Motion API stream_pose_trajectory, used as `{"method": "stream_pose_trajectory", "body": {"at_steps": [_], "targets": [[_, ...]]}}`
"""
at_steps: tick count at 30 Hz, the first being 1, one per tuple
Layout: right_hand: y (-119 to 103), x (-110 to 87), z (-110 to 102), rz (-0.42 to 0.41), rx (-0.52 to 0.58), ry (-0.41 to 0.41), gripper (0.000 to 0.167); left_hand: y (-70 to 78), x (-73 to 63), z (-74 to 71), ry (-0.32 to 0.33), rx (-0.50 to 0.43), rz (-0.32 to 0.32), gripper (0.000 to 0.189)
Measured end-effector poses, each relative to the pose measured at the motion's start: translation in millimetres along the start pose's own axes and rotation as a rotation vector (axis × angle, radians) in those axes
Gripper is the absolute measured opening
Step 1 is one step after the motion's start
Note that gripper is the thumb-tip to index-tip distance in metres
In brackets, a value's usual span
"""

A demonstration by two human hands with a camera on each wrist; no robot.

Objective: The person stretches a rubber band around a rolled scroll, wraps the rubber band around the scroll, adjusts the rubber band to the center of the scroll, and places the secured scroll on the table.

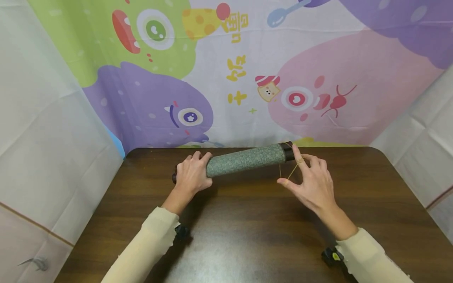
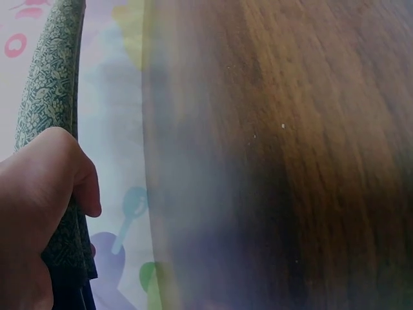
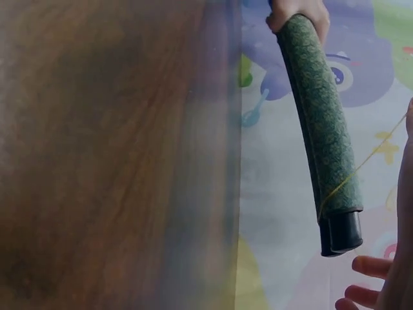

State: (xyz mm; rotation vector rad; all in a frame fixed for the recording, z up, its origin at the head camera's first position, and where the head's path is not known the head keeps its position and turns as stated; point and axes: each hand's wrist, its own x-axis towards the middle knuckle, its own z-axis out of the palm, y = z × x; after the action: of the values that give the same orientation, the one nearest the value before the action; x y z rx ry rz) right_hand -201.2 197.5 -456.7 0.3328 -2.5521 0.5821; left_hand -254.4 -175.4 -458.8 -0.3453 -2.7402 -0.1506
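A rolled scroll (image 1: pixel 245 161), wrapped in green patterned cloth with dark ends, is held at a slant above the far part of the table. My left hand (image 1: pixel 191 175) grips it near its left end, the thumb bent round the cloth in the left wrist view. My right hand (image 1: pixel 315 182) is at the other end, thumb and index finger spread wide. A thin yellow rubber band (image 1: pixel 292 172) stretches between those two fingers and the scroll. In the right wrist view the band (image 3: pixel 371 155) crosses the cloth just above the dark end (image 3: pixel 342 232).
The brown wooden table (image 1: pixel 240 232) extends below both hands. Behind its far edge hangs a cloth (image 1: pixel 226 125) printed with cartoon monsters. Pale sheeting (image 1: pixel 46 129) covers the left side, and similar sheeting (image 1: pixel 421 137) the right.
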Motion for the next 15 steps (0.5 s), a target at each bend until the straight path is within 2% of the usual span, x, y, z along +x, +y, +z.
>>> {"method": "stream_pose_trajectory", "body": {"at_steps": [4,7,10,15], "targets": [[-1.7,2.5,-1.3,-0.02,0.038,0.033,0.121,0.1,-0.6,0.2,-0.005,0.004,-0.001,0.067],[-1.8,3.1,-1.4,-0.032,0.049,0.025,0.12,0.7,-0.4,-0.1,-0.008,0.01,0.009,0.066],[0.0,2.9,-1.8,-0.004,0.045,-0.019,0.119,0.8,-0.1,0.4,-0.015,0.025,0.026,0.066],[5.0,2.8,-4.4,0.104,0.013,-0.147,0.115,0.4,-1.2,1.6,-0.004,0.051,0.042,0.066]]}}
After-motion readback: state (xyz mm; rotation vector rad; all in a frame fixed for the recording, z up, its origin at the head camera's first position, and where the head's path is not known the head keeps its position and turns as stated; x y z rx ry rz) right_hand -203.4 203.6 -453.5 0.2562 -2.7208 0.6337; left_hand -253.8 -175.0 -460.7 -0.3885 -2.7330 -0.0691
